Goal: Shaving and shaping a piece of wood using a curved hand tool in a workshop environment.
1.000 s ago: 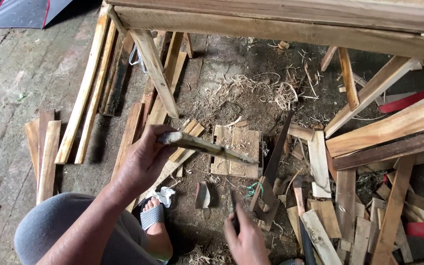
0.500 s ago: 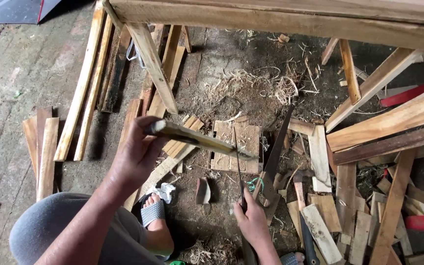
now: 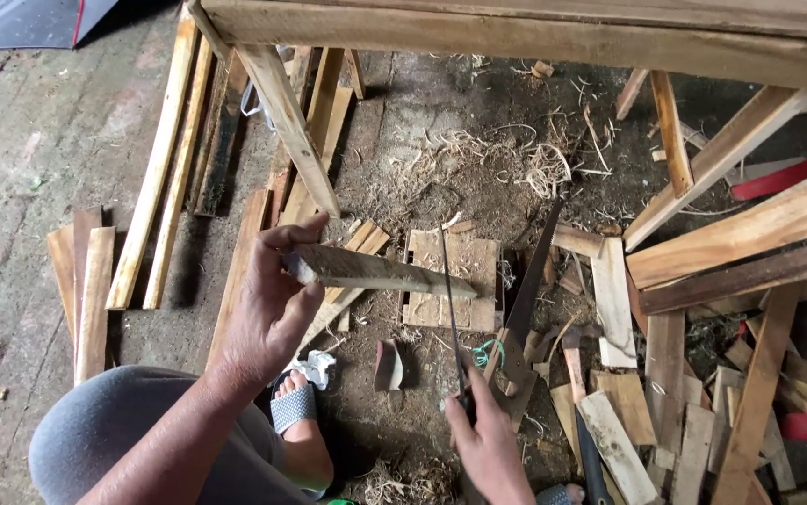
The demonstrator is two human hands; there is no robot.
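Left hand (image 3: 268, 313) fingers clenched on a tapered wood strip (image 3: 375, 272) held free above the floor, right hand (image 3: 489, 441) gripping a thin blade (image 3: 450, 299) against it: unsupported strip may twist, blade may slip toward the left thumb.

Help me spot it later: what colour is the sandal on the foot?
Grey and white sandal, seen in the head view, below the left hand.
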